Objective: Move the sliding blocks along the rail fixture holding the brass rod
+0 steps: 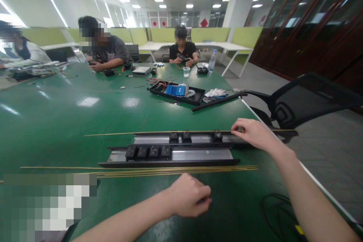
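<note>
A thin brass-coloured rod lies lengthwise over the far edge of a rear metal rail. The fingers of my right hand pinch the rod near its right part. Several black blocks sit along that rail. In front lies a second dark-edged rail with several black blocks grouped on its left half. Nearer still is a bundle of thin rods. My left hand hovers by the bundle's near side, its fingers curled, with nothing seen in them.
Farther back on the green table stands a black tray with a blue item and wires. Gloves and a dark strip lie beside it. Black cables lie at the near right. A chair stands at right; several people sit beyond.
</note>
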Demonstrator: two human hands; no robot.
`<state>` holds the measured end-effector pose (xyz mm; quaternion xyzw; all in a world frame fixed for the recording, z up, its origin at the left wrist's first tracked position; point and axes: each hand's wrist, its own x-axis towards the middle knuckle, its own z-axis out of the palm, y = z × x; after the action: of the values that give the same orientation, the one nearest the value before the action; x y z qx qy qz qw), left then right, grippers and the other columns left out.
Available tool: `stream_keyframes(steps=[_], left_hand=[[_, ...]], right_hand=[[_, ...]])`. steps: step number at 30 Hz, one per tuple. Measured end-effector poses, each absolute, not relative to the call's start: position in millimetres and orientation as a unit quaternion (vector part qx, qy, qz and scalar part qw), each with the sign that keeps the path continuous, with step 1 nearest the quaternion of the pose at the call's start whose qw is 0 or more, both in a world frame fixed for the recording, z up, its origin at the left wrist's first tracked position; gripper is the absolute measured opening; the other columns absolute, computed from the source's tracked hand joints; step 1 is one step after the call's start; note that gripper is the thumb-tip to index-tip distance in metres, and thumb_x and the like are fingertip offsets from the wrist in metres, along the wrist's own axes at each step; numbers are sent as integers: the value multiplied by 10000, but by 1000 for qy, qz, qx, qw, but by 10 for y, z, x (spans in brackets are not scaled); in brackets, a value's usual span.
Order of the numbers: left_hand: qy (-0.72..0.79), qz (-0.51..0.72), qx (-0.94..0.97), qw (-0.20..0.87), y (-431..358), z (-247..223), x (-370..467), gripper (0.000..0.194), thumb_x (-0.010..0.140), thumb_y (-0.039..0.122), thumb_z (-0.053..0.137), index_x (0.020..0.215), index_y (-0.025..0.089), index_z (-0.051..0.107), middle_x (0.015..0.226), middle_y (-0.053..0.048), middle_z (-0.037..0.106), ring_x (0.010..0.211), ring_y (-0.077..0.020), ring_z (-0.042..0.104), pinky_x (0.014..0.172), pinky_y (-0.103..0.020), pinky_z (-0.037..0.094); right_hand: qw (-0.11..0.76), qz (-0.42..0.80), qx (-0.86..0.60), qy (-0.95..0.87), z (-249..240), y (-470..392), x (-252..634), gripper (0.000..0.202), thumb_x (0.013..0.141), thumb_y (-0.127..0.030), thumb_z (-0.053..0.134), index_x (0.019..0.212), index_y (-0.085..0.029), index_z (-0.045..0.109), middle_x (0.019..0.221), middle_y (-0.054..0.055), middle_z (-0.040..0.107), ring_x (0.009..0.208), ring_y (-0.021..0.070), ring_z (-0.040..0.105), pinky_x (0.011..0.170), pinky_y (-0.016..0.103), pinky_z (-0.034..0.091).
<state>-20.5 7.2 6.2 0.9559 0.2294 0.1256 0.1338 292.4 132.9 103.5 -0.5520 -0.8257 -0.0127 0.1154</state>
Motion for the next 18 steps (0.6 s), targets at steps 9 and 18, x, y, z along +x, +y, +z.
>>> stream_keyframes(steps=[9, 18], left_hand=[[230, 131, 955, 132, 70, 52, -223, 198, 924, 308, 594, 766, 217, 518, 670, 24, 654, 588, -138, 614, 497, -306, 267], [226, 138, 954, 141, 78, 16, -219, 200, 918, 306, 597, 767, 217, 503, 672, 30, 658, 583, -133, 602, 497, -302, 240]], right_hand=[[109, -13, -551, -827, 1031, 1346, 2948, 162, 860, -345, 602, 819, -259, 733, 874, 24, 721, 708, 160, 618, 628, 297, 426], [111, -11, -559, -822, 1016, 1360, 2983, 165, 862, -363, 612, 813, -262, 733, 862, 14, 717, 715, 155, 620, 634, 295, 423]])
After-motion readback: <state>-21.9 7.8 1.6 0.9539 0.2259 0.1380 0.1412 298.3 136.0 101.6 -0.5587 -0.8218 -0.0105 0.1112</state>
